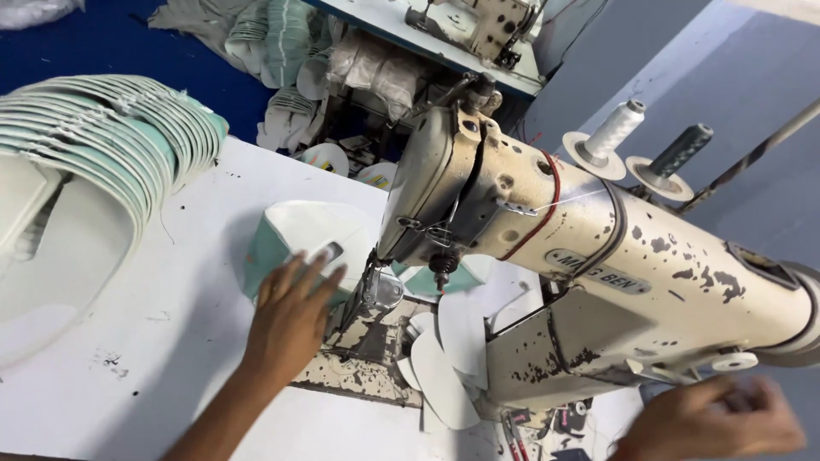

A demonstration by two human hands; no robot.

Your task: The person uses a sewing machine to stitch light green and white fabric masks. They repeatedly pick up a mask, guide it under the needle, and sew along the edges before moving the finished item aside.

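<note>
My left hand [293,306] lies flat, fingers spread, on a white and teal fabric piece [295,230] just left of the needle area [376,286] of a worn cream sewing machine [589,256]. The piece reaches under the machine head. My right hand [709,420] hovers blurred at the bottom right, below the machine's arm, near a small white wheel [735,361]; whether it holds anything is unclear. Several white curved pieces [448,358] lie on the machine bed.
A long fanned stack of white and teal pieces [102,137] covers the table's left. Two thread spools [649,145], white and dark grey, stand on the machine top. More stacked pieces [282,34] and a second machine [478,26] sit behind. The white table [154,341] has scuffed paint.
</note>
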